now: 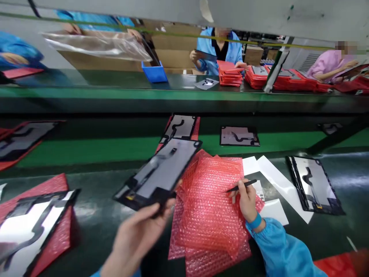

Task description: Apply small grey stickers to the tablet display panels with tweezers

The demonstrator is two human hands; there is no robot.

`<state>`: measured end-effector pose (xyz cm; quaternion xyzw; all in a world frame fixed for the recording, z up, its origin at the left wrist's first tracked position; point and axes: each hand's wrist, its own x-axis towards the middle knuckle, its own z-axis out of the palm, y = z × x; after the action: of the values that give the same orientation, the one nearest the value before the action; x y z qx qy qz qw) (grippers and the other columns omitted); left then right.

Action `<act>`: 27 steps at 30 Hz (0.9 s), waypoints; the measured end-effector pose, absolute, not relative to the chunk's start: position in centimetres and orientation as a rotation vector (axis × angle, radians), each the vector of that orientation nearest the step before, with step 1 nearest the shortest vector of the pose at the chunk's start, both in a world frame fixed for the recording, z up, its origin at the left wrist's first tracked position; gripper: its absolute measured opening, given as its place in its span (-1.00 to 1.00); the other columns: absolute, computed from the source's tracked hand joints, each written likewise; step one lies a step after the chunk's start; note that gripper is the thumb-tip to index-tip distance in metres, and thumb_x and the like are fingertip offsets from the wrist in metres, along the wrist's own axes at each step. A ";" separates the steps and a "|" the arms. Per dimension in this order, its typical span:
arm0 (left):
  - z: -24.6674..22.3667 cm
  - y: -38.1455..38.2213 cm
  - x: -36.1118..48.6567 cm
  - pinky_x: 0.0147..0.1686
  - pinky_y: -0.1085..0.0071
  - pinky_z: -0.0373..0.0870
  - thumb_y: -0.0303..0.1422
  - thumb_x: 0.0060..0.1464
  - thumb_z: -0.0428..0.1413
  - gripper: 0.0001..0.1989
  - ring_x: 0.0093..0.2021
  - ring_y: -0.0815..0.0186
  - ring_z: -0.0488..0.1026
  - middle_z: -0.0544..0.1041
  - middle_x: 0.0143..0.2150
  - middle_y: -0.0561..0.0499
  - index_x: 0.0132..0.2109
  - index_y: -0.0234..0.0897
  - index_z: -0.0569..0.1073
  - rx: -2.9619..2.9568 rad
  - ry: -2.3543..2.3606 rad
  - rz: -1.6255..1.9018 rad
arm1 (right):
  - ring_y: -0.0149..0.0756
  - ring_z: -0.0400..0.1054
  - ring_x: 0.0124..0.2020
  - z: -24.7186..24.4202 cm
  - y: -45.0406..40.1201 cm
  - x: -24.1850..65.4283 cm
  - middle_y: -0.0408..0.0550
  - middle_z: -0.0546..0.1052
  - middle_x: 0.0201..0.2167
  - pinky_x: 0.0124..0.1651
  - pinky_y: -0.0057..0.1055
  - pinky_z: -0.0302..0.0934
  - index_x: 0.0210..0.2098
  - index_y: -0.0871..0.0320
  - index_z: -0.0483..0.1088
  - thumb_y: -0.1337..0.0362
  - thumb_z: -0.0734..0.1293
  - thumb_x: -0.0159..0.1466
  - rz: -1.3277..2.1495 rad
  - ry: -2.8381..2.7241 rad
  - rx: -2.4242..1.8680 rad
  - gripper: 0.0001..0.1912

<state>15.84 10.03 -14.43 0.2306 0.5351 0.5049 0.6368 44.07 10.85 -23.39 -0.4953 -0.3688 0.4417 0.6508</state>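
My left hand [144, 231] grips the lower edge of a flat display panel [167, 165], grey-backed with a black border and a dark ribbon cable. The panel is tilted, held above the bench left of the red bubble bags [213, 204]. Over those piled bags, my right hand [246, 200] holds black tweezers [240, 186] between its fingers, tip pointing left. A blue band circles the right wrist. White sheets [273, 211] lie beside the bags, partly behind my right hand.
More panels lie at the right [314, 184] and at the lower left [31, 227] on a red bag. Others rest on the green strip [129, 148]. Across the bench are a blue bin [155, 72], stacked red bags [230, 74] and people in blue and pink sleeves.
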 end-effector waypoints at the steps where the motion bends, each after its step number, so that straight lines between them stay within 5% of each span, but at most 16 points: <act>1: -15.3 8.4 17.9 -0.33 0.41 0.66 -0.34 -0.28 0.44 -0.73 -0.39 0.24 0.62 0.73 -0.27 -0.05 -0.32 -0.17 0.64 0.452 1.197 1.082 | -0.41 0.32 -0.75 -23.2 10.9 44.3 -0.19 0.54 -0.64 -0.63 -0.49 0.20 -0.36 0.09 0.37 -0.17 0.37 0.41 0.995 -0.803 -1.108 -0.53; 6: -18.4 3.2 27.3 -0.07 0.22 0.67 -0.24 -0.28 0.54 -0.46 -0.04 0.03 0.70 0.73 -0.06 0.02 -0.06 -0.06 0.65 0.294 1.054 0.947 | -0.40 0.26 -0.78 -21.2 12.0 48.4 -0.28 0.47 -0.71 -0.56 -0.41 0.31 -0.33 0.06 0.37 -0.19 0.38 0.35 0.823 -0.540 -1.066 -0.56; 11: -19.7 1.8 31.3 0.06 0.19 0.60 -0.19 -0.13 0.50 -0.39 0.10 0.05 0.65 0.69 0.06 0.01 0.09 -0.04 0.55 0.295 1.037 0.944 | -0.33 0.40 -0.71 -19.9 10.7 55.1 -0.18 0.56 -0.61 -0.54 -0.37 0.37 -0.29 0.08 0.41 -0.22 0.44 0.29 0.807 -0.696 -1.206 -0.52; 14: -20.3 0.9 30.9 -0.05 0.25 0.62 -0.05 -0.02 0.45 -0.54 -0.03 0.12 0.69 0.67 0.10 -0.05 -0.06 -0.12 0.52 0.289 0.999 0.786 | -0.27 0.48 -0.66 -20.5 8.7 57.9 -0.10 0.60 -0.57 -0.59 -0.41 0.35 -0.26 0.12 0.44 -0.22 0.46 0.29 0.898 -0.870 -1.395 -0.50; 16: -20.5 0.2 30.3 -0.30 0.33 0.59 0.13 0.06 0.33 -0.50 -0.23 0.16 0.70 0.69 -0.04 -0.11 -0.11 -0.16 0.48 0.312 0.908 0.592 | -0.25 0.52 -0.63 -21.2 7.7 59.0 -0.06 0.63 -0.55 -0.57 -0.42 0.38 -0.26 0.14 0.45 -0.22 0.46 0.30 0.963 -0.959 -1.485 -0.49; 18: -20.3 -0.1 29.7 -0.54 0.41 0.43 0.25 0.09 0.23 -0.40 -0.45 0.20 0.64 0.67 -0.26 -0.09 -0.05 -0.17 0.46 0.389 0.815 0.405 | -0.22 0.56 -0.59 -22.0 7.2 59.6 -0.04 0.64 -0.54 -0.53 -0.41 0.41 -0.25 0.15 0.45 -0.22 0.44 0.32 1.011 -1.014 -1.534 -0.48; 21: -19.1 0.3 29.1 -0.60 0.45 0.34 0.21 0.20 0.16 -0.42 -0.50 0.25 0.60 0.62 -0.31 -0.06 0.06 -0.17 0.46 0.637 0.759 0.223 | -0.21 0.58 -0.58 -22.7 7.1 59.7 -0.04 0.65 -0.54 -0.50 -0.40 0.44 -0.24 0.15 0.46 -0.23 0.43 0.32 1.044 -1.034 -1.559 -0.48; 25: -16.2 2.4 29.7 -0.16 0.25 0.60 -0.08 0.39 0.06 -0.72 -0.16 0.16 0.64 0.64 -0.14 -0.09 0.02 -0.09 0.54 1.327 0.775 0.323 | -0.22 0.57 -0.58 -22.6 7.2 59.6 -0.08 0.64 -0.54 -0.50 -0.38 0.46 -0.24 0.14 0.46 -0.23 0.43 0.32 1.041 -1.012 -1.563 -0.49; 27: -15.6 3.9 30.8 0.15 0.13 0.53 -0.24 0.39 0.06 -0.75 0.08 0.09 0.59 0.66 0.04 -0.11 0.09 -0.06 0.57 1.743 0.684 0.407 | -0.23 0.56 -0.60 -22.4 7.2 59.5 -0.09 0.64 -0.55 -0.52 -0.39 0.43 -0.25 0.13 0.45 -0.24 0.43 0.32 1.032 -1.011 -1.563 -0.49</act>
<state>30.82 3.86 -15.57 0.7442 0.2922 0.1738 0.5750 59.51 7.19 -22.45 -0.6421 -0.4152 0.4242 0.4852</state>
